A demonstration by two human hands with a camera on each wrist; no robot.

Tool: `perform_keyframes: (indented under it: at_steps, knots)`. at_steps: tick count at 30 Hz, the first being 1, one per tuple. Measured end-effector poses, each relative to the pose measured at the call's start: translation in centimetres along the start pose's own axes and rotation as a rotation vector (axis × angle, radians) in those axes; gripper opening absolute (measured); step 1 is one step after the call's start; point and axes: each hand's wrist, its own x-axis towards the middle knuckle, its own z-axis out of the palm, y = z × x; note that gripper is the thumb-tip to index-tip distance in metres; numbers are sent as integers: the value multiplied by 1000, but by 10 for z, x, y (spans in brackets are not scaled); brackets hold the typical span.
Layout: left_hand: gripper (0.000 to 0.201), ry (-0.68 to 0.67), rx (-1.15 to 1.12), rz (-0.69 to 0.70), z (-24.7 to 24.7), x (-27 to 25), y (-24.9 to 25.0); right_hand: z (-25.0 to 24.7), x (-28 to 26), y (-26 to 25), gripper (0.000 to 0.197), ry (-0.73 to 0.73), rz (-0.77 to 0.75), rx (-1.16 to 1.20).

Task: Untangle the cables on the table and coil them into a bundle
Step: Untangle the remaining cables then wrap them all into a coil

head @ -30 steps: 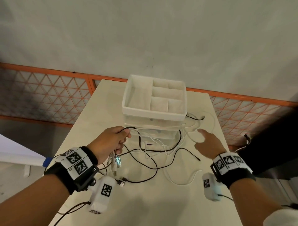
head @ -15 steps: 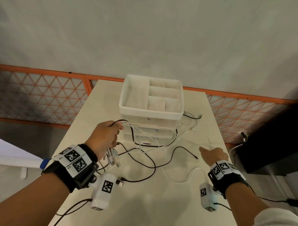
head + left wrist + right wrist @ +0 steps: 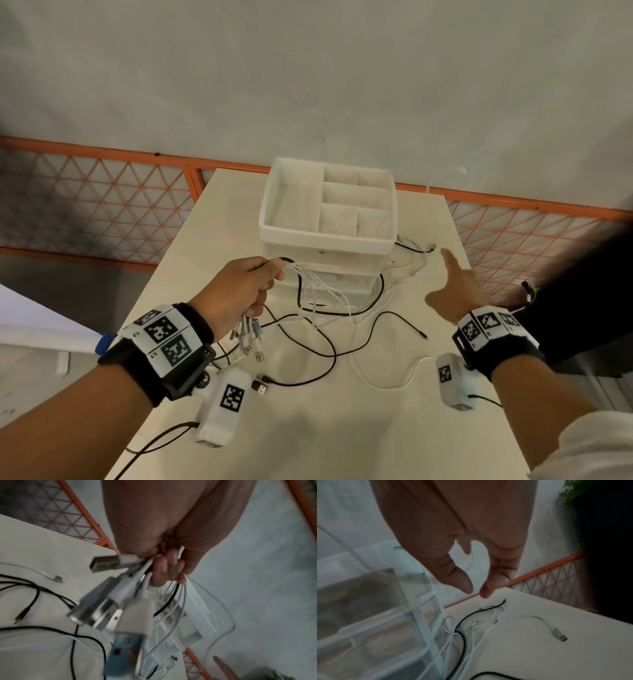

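Note:
My left hand (image 3: 246, 291) grips a bunch of white and black cables, lifted above the table. Their USB plugs (image 3: 248, 337) hang below the fist, seen close in the left wrist view as USB plugs (image 3: 109, 601) under the left hand (image 3: 164, 566). Loops of black cable (image 3: 329, 346) and white cable (image 3: 387, 380) trail over the white table (image 3: 325, 428). My right hand (image 3: 452, 287) hovers open at the right, forefinger stretched toward cable ends (image 3: 414, 248) beside the organiser. In the right wrist view, the right hand (image 3: 476, 586) holds nothing above the loose cable ends (image 3: 488, 616).
A white drawer organiser (image 3: 329, 236) with a compartment tray on top stands at the table's far middle, cables running round its base. An orange mesh fence (image 3: 102, 212) borders the table behind. A dark object (image 3: 582, 308) stands off the right edge.
My right hand drew back toward me, then reached forward and up toward the cable ends by the organiser. My left hand lifted its cable bunch slightly higher.

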Motion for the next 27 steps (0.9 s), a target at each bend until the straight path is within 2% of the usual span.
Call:
perform_keyframes:
  at_steps: [2,4,6,8,10,12,13,15,17,20,22,23,24,27]
  knots:
    - [35,-16,1,14,-1,-2,2,2,-14,-7,78,104,-41,82]
    - [37,-47,39,23,3,-3,4,8,-37,-25,66,144,-208,260]
    - [39,-117,113,61,14,-6,8,16,-66,-53,73,-65,-431,364]
    - [41,-197,220,148,26,-10,13,32,-88,-78,75,-342,-555,361]
    - [36,-232,347,291,32,-16,22,49,-96,-88,54,-480,-552,402]
    - [41,-194,427,384,30,-21,32,55,-93,-83,35,-540,-396,496]
    - [46,-169,446,405,26,-23,35,54,-90,-79,33,-540,-319,548]
    - [49,-138,483,401,17,-21,34,44,-87,-76,38,-500,-261,630]
    - [39,-121,530,359,12,-18,26,32,-87,-81,45,-521,-352,693]
    - [34,-101,529,370,19,-18,17,26,-100,-100,33,-552,-569,550]
    - [34,-97,479,416,24,-22,21,36,-101,-105,20,-459,-636,377]
    - [39,-81,441,435,24,-23,24,43,-95,-101,14,-401,-625,277]
    - [45,-57,402,448,22,-23,26,47,-89,-95,18,-375,-586,164]
    - [60,-17,384,396,5,-21,33,41,-64,-69,27,-401,-439,-176]
